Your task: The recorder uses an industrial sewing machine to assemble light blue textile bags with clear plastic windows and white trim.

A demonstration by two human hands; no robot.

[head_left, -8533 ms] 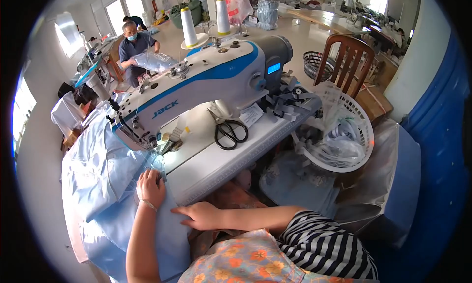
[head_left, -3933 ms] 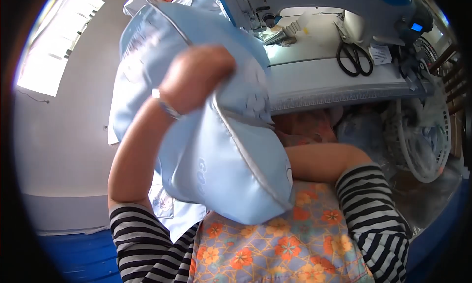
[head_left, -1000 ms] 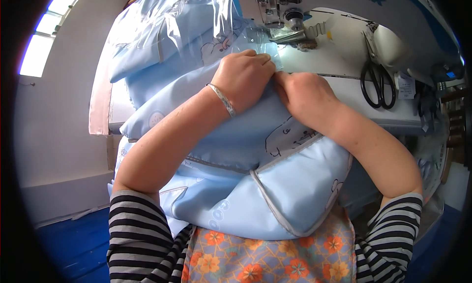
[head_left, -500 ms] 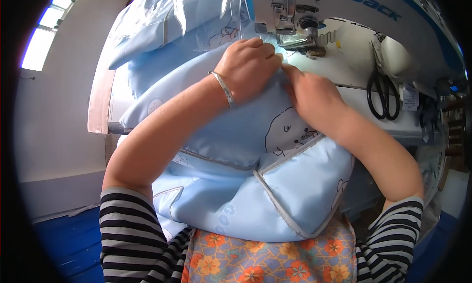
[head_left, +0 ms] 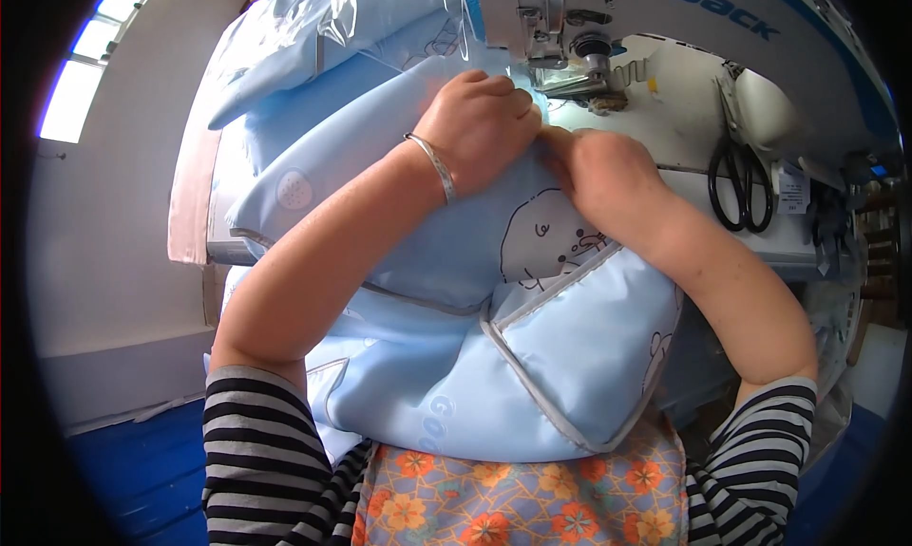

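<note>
Light blue fabric (head_left: 418,252) with grey binding and printed cartoon figures spreads over the sewing table and down across my lap. My left hand (head_left: 480,123) is closed on its upper part, just left of the presser foot. Close beside it, my right hand (head_left: 608,171) pinches the same fabric edge, its fingertips almost meeting the left ones. Both hands sit in front of the needle area of a white and blue sewing machine (head_left: 646,5). A metal binding guide (head_left: 579,92) lies by the needle. The pinched edge itself is mostly hidden by my fingers.
Black-handled scissors (head_left: 739,180) lie on the table to the right, with a small white label (head_left: 790,187) next to them. More blue fabric under clear plastic (head_left: 313,33) is heaped at the back left. A white wall (head_left: 104,252) stands on the left.
The fabric has shifted slightly left, so more of the printed circle at left and the cartoon figure shows. My hands keep nearly the same place and hold; the left elbow has moved slightly right.
</note>
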